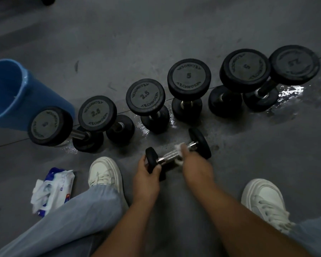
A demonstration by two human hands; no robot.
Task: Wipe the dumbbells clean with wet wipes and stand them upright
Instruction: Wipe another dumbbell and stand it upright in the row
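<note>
A small black dumbbell (pixel 198 140) with a chrome handle lies on its side on the grey floor between my feet. My left hand (pixel 146 171) grips its near head. My right hand (pixel 191 160) is wrapped round the handle with a white wet wipe (pixel 178 146) pressed under the fingers. Behind it, several black dumbbells marked 2.5 and 5 stand upright in a row, from the leftmost dumbbell (pixel 50 125) to the rightmost dumbbell (pixel 293 64).
A blue bucket (pixel 6 93) lies at the left, touching the row's end. An open pack of wet wipes (pixel 52 190) sits by my left shoe (pixel 105 173). My right shoe (pixel 263 199) is at the right. Wet patches (pixel 291 89) shine around the dumbbell bases.
</note>
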